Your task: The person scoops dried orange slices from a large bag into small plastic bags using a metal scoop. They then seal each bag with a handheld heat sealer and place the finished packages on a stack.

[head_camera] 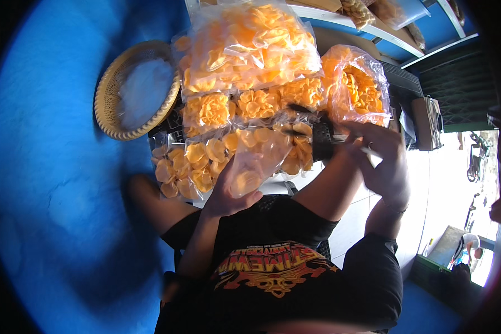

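My left hand [229, 190] holds a small clear plastic bag [261, 156] above my lap, with an orange cracker-like piece visible near its bottom. To the right, my right hand [386, 156] grips what looks like a pair of tongs [369, 153], blurred, with dark tips pointing left over the filled bags. Below those tips lie small clear bags [208, 110] packed with orange crackers. Flatter bags [177, 171] of rounder orange crackers line the near edge. An opened pink-tinted plastic bag [359, 89] full of orange crackers stands beyond my right hand.
Large stacked bags of orange crackers [250, 46] stand at the back. A round woven basket [108, 121] holding clear plastic sits left, by the blue wall [46, 125]. Shelving [359, 27] spans the top. A cardboard box [426, 123] stands right. Outside the doorway, another person [469, 246] bends down.
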The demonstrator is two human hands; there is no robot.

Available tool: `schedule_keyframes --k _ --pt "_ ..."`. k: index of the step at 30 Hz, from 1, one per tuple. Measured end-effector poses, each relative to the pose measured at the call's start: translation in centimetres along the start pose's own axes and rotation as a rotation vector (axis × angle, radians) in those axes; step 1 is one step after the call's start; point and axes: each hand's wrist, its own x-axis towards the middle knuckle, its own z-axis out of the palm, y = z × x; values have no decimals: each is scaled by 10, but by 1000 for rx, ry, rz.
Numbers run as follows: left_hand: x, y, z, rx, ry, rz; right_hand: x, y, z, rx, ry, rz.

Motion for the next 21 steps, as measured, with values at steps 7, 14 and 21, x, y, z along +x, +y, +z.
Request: schedule_keyframes --k 7,14,21 --pt "-13 -5 -12 -189 50 -25 13 125 -22 -252 96 640" --pt "-18 -9 -7 -331 44 -81 15 221 45 -695 121 541" --pt "-18 -4 -2 -293 10 -126 16 245 61 -859 154 515"
